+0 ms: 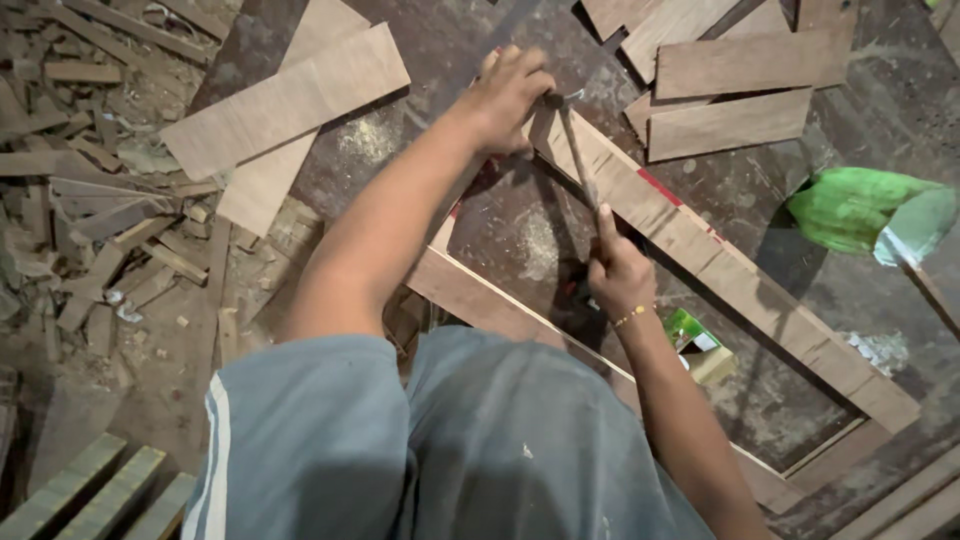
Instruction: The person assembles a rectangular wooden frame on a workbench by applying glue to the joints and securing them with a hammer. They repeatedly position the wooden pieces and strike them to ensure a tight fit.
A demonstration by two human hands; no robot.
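A rectangular wooden frame [740, 285] lies flat on a dark worktop. My left hand [508, 95] rests closed on the frame's far corner, pressing on the wood right beside the hammer's metal head. My right hand [618, 275] grips the lower end of the hammer [577, 150], whose thin handle runs up to that corner. A thin gold bracelet sits on my right wrist. Grey shorts with a white stripe fill the bottom of the head view.
Flat wooden boards [290, 105] lie at upper left, more boards [735, 75] at upper right. A green plastic bag [860, 205] sits at right. A small green box [695, 340] lies inside the frame. Wood scraps [90, 220] litter the floor at left.
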